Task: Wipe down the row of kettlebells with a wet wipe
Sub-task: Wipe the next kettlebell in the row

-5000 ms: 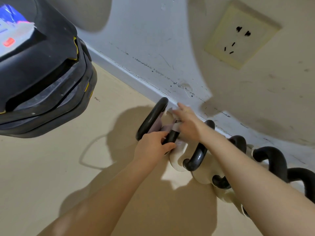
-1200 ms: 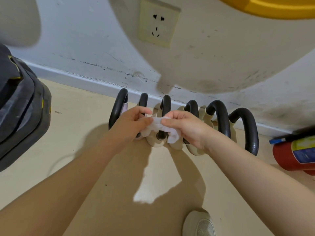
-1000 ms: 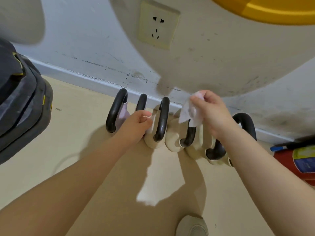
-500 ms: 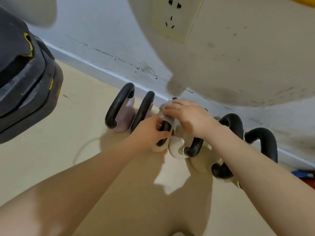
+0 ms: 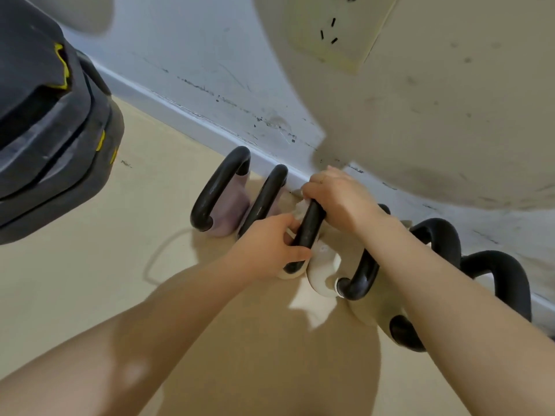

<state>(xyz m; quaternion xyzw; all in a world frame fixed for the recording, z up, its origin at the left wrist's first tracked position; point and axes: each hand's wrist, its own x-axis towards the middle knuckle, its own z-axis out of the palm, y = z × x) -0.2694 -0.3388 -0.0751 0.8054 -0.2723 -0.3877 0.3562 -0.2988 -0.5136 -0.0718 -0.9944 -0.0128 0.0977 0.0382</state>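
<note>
Several kettlebells with black handles stand in a row along the wall's skirting. The two leftmost have pale purple bodies (image 5: 229, 211); the others are cream (image 5: 321, 271). My right hand (image 5: 336, 199) is closed over the top of the third kettlebell's handle (image 5: 306, 235), pressing the white wet wipe (image 5: 300, 210) against it; only a crumpled bit of the wipe shows. My left hand (image 5: 270, 244) grips the lower part of the same handle, thumb across the front. My right forearm covers part of the kettlebells further right (image 5: 435, 238).
A large black padded piece of equipment with yellow marks (image 5: 51, 121) fills the upper left. A wall socket (image 5: 339, 28) sits high on the scuffed wall. Beige floor (image 5: 126, 265) lies in front of the row.
The camera has come closer. My right hand has slid the wipe up around the top of the third handle, and my left hand has shifted its grip lower on that handle.
</note>
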